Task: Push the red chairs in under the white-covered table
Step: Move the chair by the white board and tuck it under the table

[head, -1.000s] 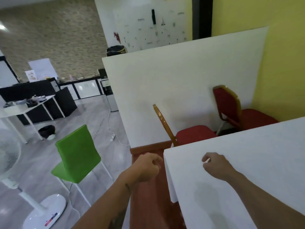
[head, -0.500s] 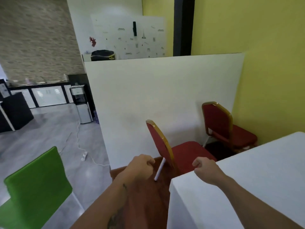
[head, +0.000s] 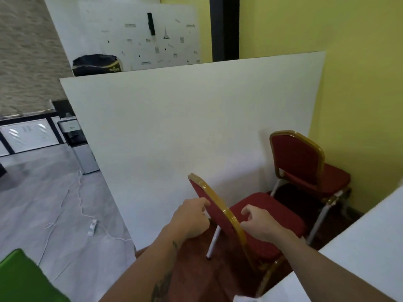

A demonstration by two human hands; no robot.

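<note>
Where both hands near the near chair (head: 250, 223), contact stays unclear.

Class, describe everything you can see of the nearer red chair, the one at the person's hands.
The nearer red chair has a red fabric backrest and seat, a gold-coloured frame and pale metal legs. It stands upright on the brown floor beside the white-covered table, seat still mostly out. The left hand and right hand flank the backrest edge, fingers curled; contact is unclear.

Office: partition board (head: 196, 138), water dispenser (head: 76, 144)
</note>
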